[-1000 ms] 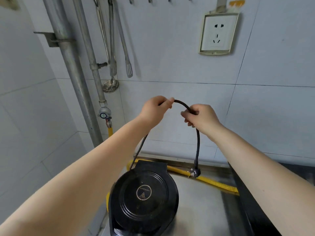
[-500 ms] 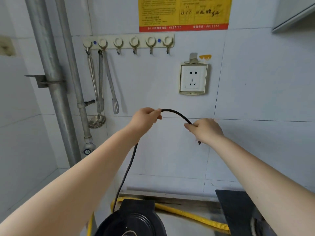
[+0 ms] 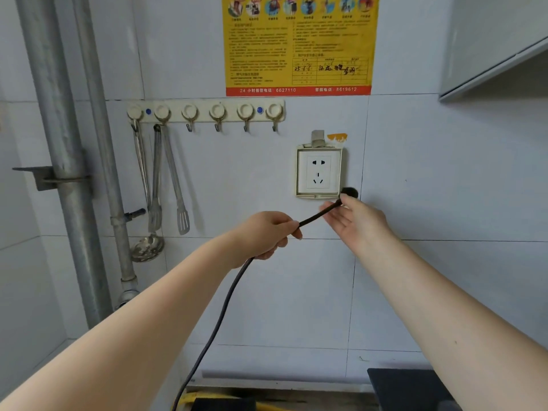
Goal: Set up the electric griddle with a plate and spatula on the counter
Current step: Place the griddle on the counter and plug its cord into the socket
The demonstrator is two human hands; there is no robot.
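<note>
The griddle's black power cord (image 3: 219, 315) rises from the bottom edge of the view, where only a dark sliver of the griddle (image 3: 222, 404) shows. My left hand (image 3: 267, 232) grips the cord in a fist. My right hand (image 3: 355, 221) holds the cord's far end, with the black plug (image 3: 349, 191) at its fingertips, just below the right corner of the white wall socket (image 3: 318, 172). The plug is not in the socket. A slotted metal spatula (image 3: 183, 221) hangs from the hook rail (image 3: 207, 111) on the left.
Tongs and a skimmer ladle (image 3: 147, 247) hang beside the spatula. Two grey pipes (image 3: 68, 173) run down the left wall. A yellow notice (image 3: 299, 43) is above the socket. A cabinet (image 3: 498, 40) juts out top right; a dark stove edge (image 3: 409, 390) lies bottom right.
The view has tilted up from the griddle to the wall. Both hands have raised the cord, and my right hand has slid to its end and carried the plug up beside the socket.
</note>
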